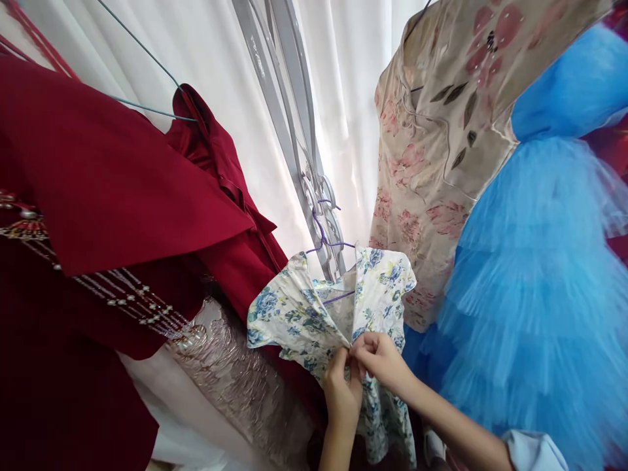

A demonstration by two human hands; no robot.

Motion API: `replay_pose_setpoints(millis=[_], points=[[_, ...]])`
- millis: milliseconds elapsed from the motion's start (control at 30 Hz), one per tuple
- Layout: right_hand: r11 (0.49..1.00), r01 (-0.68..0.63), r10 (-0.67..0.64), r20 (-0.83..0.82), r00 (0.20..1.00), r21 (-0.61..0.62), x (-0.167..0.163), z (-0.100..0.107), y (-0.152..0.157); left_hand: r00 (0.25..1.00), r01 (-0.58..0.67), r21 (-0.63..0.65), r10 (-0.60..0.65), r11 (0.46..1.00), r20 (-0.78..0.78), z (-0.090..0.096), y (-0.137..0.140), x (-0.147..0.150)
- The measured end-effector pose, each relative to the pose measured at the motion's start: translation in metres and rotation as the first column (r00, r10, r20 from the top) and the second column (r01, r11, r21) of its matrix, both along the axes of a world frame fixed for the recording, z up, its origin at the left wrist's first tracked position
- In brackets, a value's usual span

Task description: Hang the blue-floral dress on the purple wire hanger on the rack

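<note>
A small white dress (300, 320) with blue floral print hangs in front of me on a purple hanger (324, 241), its front neckline parted in a V. At the bottom of that V, my left hand (342, 379) pinches one front edge of the dress. Close against it, my right hand (377, 353) grips the other front edge between thumb and bent fingers. The two hands meet at the front opening. Whether a button or other fastener sits between the fingertips is hidden.
Dark red garments (122, 183) with beaded strands crowd the left. On the right hang a beige floral garment (417, 170) and a blue tiered tulle dress (534, 281). A grey metal rack (289, 98) stands behind, before a white curtain (338, 85).
</note>
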State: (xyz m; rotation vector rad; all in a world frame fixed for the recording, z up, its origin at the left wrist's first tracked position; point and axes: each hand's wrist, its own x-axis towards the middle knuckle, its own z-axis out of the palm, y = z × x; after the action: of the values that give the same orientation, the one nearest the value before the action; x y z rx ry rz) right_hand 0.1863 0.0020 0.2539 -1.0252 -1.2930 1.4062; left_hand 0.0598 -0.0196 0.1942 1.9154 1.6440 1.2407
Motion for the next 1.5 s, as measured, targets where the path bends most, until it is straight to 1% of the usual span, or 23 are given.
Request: replay_pose_setpoints(millis=[133, 233, 300, 367, 433, 500, 567, 633, 700, 733, 767, 833, 867, 900, 967, 1100, 1167, 1267, 1333, 1367, 1400, 1433, 1500], points=[[0.998, 0.053, -0.051, -0.039, 0.998, 0.045, 0.006, 0.041, 0.031, 0.988, 0.103, -0.090, -0.113, 0.991, -0.106, 0.007, -0.003, -0.003], [0.991, 0.072, -0.065, -0.071, 0.995, 0.115, 0.006, 0.083, 0.058, 0.951, 0.114, -0.135, -0.148, 0.984, -0.271, 0.025, -0.003, 0.000], [0.984, 0.075, -0.056, -0.115, 0.992, 0.165, 0.005, 0.107, 0.072, 0.905, 0.105, -0.171, -0.165, 0.980, -0.392, 0.037, -0.002, 0.004], [0.973, 0.084, -0.051, -0.154, 0.987, 0.214, 0.005, 0.125, 0.081, 0.857, 0.088, -0.228, -0.190, 0.970, -0.479, 0.045, -0.002, 0.009], [0.966, 0.083, -0.041, -0.168, 0.985, 0.247, 0.007, 0.133, 0.085, 0.836, 0.099, -0.286, -0.236, 0.953, -0.495, 0.047, -0.001, 0.011], [0.963, 0.052, -0.011, -0.155, 0.988, 0.263, 0.010, 0.133, 0.086, 0.864, 0.155, -0.317, -0.284, 0.936, -0.416, 0.050, 0.002, 0.010], [0.961, 0.003, 0.036, -0.135, 0.990, 0.276, 0.015, 0.129, 0.085, 0.930, 0.191, -0.261, -0.259, 0.946, -0.260, 0.062, 0.009, 0.005], [0.952, -0.042, 0.084, -0.126, 0.989, 0.302, 0.020, 0.126, 0.084, 0.990, 0.122, -0.092, -0.127, 0.988, -0.055, 0.087, 0.020, 0.000], [0.940, -0.074, 0.121, -0.121, 0.985, 0.332, 0.025, 0.124, 0.084, 0.992, 0.000, 0.110, -0.013, 0.994, 0.122, 0.122, 0.034, -0.004], [0.935, -0.089, 0.134, -0.111, 0.985, 0.344, 0.028, 0.125, 0.084, 0.989, -0.023, 0.183, -0.004, 0.983, 0.146, 0.140, 0.042, -0.004], [0.930, -0.101, 0.143, -0.094, 0.985, 0.354, 0.030, 0.126, 0.084, 0.993, -0.013, 0.230, -0.014, 0.973, 0.116, 0.156, 0.050, -0.005], [0.919, -0.116, 0.145, -0.049, 0.988, 0.378, 0.033, 0.127, 0.084, 0.998, 0.049, 0.265, -0.038, 0.963, -0.049, 0.182, 0.066, -0.003], [0.913, -0.116, 0.139, -0.030, 0.990, 0.391, 0.034, 0.126, 0.085, 0.991, 0.065, 0.271, -0.031, 0.960, -0.129, 0.190, 0.072, -0.001], [0.909, -0.110, 0.128, -0.018, 0.992, 0.402, 0.035, 0.125, 0.086, 0.983, 0.066, 0.280, -0.015, 0.958, -0.182, 0.194, 0.077, 0.001], [0.902, -0.070, 0.084, -0.015, 0.996, 0.425, 0.034, 0.120, 0.089, 0.982, 0.049, 0.310, 0.010, 0.949, -0.186, 0.194, 0.081, 0.007], [0.896, 0.020, -0.004, -0.037, 0.999, 0.444, 0.027, 0.097, 0.096, 0.999, 0.034, 0.299, -0.035, 0.954, -0.003, 0.191, 0.076, 0.018], [0.908, 0.006, 0.001, -0.015, 1.000, 0.419, 0.024, 0.080, 0.097, 0.988, -0.054, 0.334, 0.001, 0.941, 0.157, 0.199, 0.071, 0.016], [0.933, -0.029, 0.012, 0.049, 0.999, 0.358, 0.027, 0.051, 0.090, 0.914, -0.295, 0.420, 0.125, 0.858, 0.385, 0.218, 0.066, -0.007], [0.948, -0.038, 0.017, 0.071, 0.997, 0.317, 0.032, 0.034, 0.079, 0.862, -0.401, 0.433, 0.174, 0.807, 0.475, 0.224, 0.067, -0.039], [0.955, -0.044, 0.024, 0.073, 0.997, 0.294, 0.035, 0.027, 0.071, 0.826, -0.440, 0.419, 0.175, 0.794, 0.536, 0.222, 0.069, -0.057], [0.961, -0.058, 0.039, 0.073, 0.997, 0.271, 0.037, 0.022, 0.063, 0.761, -0.483, 0.373, 0.169, 0.792, 0.627, 0.217, 0.071, -0.076], [0.966, -0.075, 0.059, 0.072, 0.996, 0.249, 0.037, 0.017, 0.055, 0.653, -0.527, 0.292, 0.160, 0.798, 0.740, 0.209, 0.073, -0.094], [0.971, -0.111, 0.096, 0.079, 0.992, 0.211, 0.034, 0.009, 0.040, 0.344, -0.542, 0.014, 0.207, 0.840, 0.916, 0.183, 0.078, -0.121]])
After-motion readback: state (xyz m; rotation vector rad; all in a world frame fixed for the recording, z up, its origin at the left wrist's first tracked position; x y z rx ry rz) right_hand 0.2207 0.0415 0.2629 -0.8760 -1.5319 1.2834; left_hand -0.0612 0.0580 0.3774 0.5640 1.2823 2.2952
